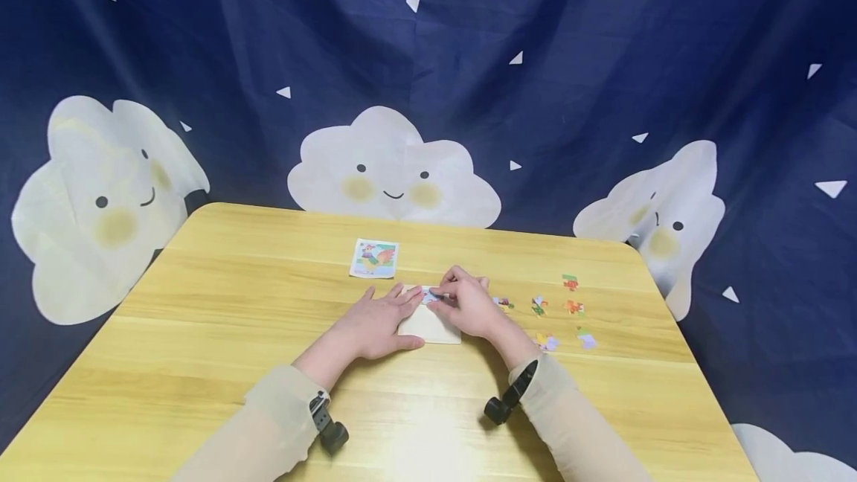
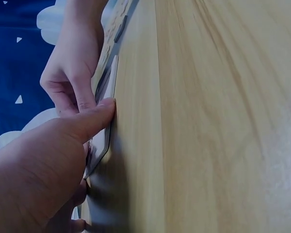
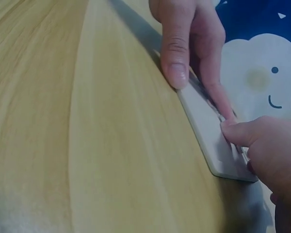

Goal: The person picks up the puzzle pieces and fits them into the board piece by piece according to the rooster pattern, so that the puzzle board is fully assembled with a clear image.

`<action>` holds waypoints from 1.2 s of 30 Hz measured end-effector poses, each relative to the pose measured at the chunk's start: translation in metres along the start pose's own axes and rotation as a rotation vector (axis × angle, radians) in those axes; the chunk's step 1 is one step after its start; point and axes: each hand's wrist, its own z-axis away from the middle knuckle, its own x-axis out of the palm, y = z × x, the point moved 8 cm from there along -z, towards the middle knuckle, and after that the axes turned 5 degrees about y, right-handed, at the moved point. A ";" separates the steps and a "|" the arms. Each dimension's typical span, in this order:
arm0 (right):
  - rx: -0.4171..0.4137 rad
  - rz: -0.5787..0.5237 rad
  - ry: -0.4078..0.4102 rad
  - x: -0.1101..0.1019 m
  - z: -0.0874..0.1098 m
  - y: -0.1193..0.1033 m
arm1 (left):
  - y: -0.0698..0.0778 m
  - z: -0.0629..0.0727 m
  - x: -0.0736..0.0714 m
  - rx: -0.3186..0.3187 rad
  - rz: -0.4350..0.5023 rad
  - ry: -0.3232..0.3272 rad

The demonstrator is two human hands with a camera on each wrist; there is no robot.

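Note:
A white puzzle board lies flat on the table in front of the person. My left hand rests along its left side, fingers stretched over the far part and thumb at the near left corner. At the far side of the board, my right hand pinches a small colourful puzzle piece between thumb and fingers. Left fingertips lie right beside that piece. In the right wrist view, the board's pale surface shows between both hands, while the piece is mostly hidden by fingers.
Loose puzzle pieces are scattered to the right of the board, several in all. Beyond it to the left lies a square picture card with a colourful bird. A dark blue curtain with clouds hangs behind the wooden table.

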 end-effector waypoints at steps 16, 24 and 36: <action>0.025 -0.068 -0.041 -0.005 -0.010 0.000 | -0.002 -0.002 0.000 -0.012 0.014 -0.002; -0.037 -0.030 -0.089 -0.006 -0.011 -0.003 | -0.002 -0.001 0.006 0.006 0.015 0.004; -0.025 0.009 -0.077 -0.006 -0.008 -0.004 | -0.004 -0.004 0.005 0.005 0.014 0.003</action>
